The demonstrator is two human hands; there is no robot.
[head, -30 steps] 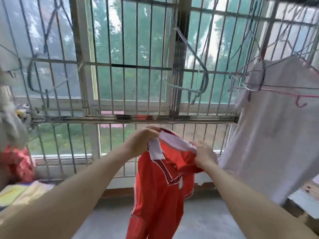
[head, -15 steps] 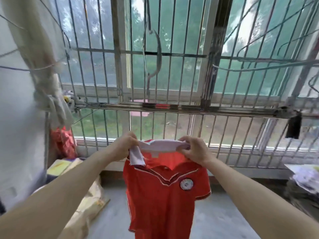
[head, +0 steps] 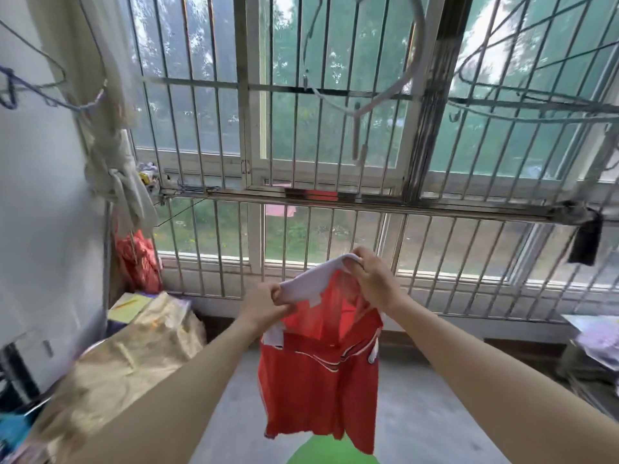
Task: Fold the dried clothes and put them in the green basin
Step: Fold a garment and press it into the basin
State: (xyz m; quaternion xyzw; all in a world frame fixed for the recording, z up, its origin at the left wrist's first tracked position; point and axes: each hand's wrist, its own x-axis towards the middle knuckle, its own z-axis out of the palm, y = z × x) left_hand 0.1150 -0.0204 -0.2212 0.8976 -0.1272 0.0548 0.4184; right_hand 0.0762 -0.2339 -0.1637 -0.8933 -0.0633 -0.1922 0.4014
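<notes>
- Both arms are reaching forward at chest height, holding a red short-sleeved jersey with a white collar and white trim (head: pixel 318 373) up in the air in front of a barred window (head: pixel 335 135).
- The left hand (head: pixel 268 308) is gripping the white collar band at its left end; the fingers are curled and pressed together into a pinch on the cloth.
- The right hand (head: pixel 373 279) is holding the collar's right end, set higher than the left; its fingers are bent over the fabric edge and pinching it, with the thumb side hidden behind the cloth.
- The jersey is hanging free below the two hands, bunched and partly doubled near the shoulders, its hem dangling just above the rim of a bright green plastic basin (head: pixel 331 452) at the bottom edge of the view.
- The basin is showing only as a curved green patch on the grey concrete floor (head: pixel 418 413); whether anything is lying in it cannot be told.
- Step in hand, as judged: opening and straightening the garment by the collar before the first fold.
- Next move, as judged: the hands are needing to level the collar, bring the sleeves inward, double the body lengthwise, then lower the bundle into the basin directly beneath.
- An empty pale plastic hanger (head: pixel 398 82) is dangling above, well apart from the hands.
</notes>
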